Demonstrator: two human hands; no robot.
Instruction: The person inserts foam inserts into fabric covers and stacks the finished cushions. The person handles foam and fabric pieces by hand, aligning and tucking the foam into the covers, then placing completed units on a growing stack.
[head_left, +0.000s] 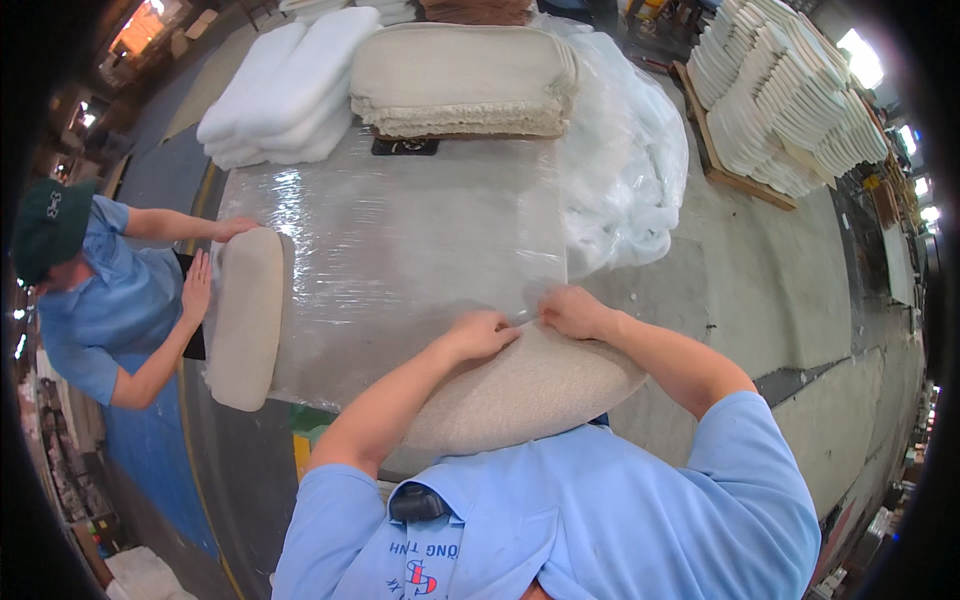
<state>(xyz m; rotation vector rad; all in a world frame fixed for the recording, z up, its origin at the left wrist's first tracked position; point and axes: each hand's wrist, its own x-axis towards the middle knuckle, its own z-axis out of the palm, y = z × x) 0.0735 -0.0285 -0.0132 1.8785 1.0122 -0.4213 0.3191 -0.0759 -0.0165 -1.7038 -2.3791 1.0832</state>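
A plump beige fabric cushion lies against my front at the near edge of the table. At its far edge, my left hand is closed, fingertips pinching the fabric. Just right of it, my right hand also pinches that edge, near the table's right corner. The two hands are a short gap apart. Whether a zipper or seam sits under my fingers is too small to tell. The table has a shiny clear plastic covering.
At the table's left edge a co-worker has both hands at another beige cushion. Farther back are folded white padding and a pile of beige covers. Clear plastic sheeting bulges at the right. White stacked pieces stand on a wooden pallet.
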